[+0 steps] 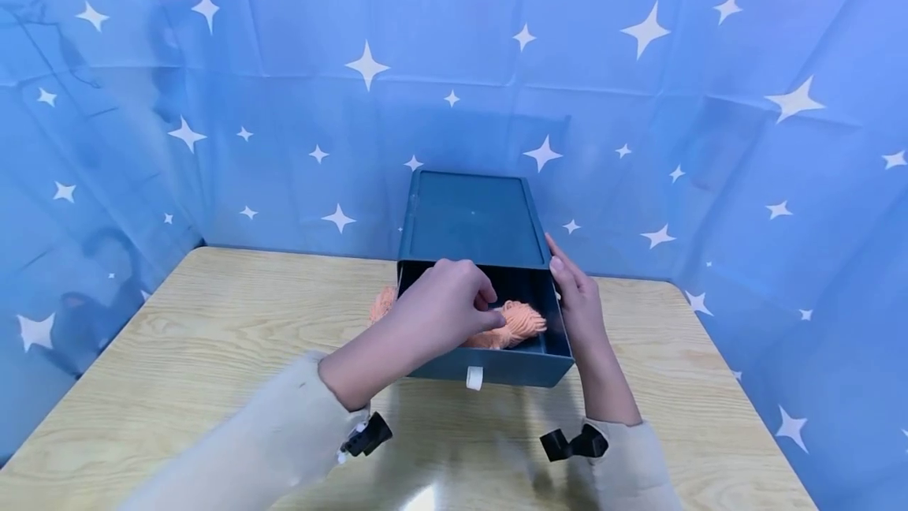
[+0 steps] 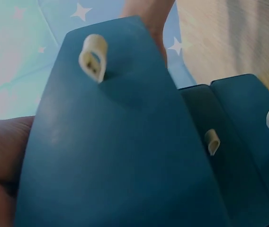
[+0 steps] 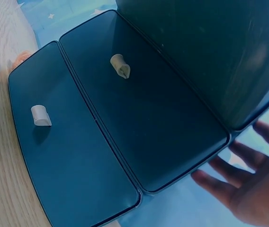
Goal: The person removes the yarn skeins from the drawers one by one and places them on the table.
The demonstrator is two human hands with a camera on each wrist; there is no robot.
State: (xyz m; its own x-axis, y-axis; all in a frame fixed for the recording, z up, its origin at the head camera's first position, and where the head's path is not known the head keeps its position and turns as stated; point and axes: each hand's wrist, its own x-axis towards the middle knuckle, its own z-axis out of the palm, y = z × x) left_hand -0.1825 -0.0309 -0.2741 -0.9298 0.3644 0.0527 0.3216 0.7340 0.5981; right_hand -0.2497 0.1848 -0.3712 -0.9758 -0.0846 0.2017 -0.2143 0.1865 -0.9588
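Note:
A dark blue drawer box point(image 1: 471, 215) stands on the table with its top drawer point(image 1: 496, 369) pulled out. An orange skein of yarn point(image 1: 521, 324) lies in that drawer. My left hand point(image 1: 443, 306) reaches over the drawer's left side, loosely bent, with its thumb over the yarn and a gap between thumb and index finger; its other fingers are partly hidden. Along the right side of the box rests my right hand point(image 1: 578, 298), fingers extended. In the right wrist view these fingers point(image 3: 227, 172) are spread beside the drawer fronts.
Two lower drawers, a middle one point(image 3: 139, 109) and a bottom one point(image 3: 73, 156), are pushed in, each with a pale pull loop. More orange yarn point(image 1: 383, 304) lies left of the box on the wooden table point(image 1: 284, 306). A starry blue curtain point(image 1: 454, 38) hangs behind.

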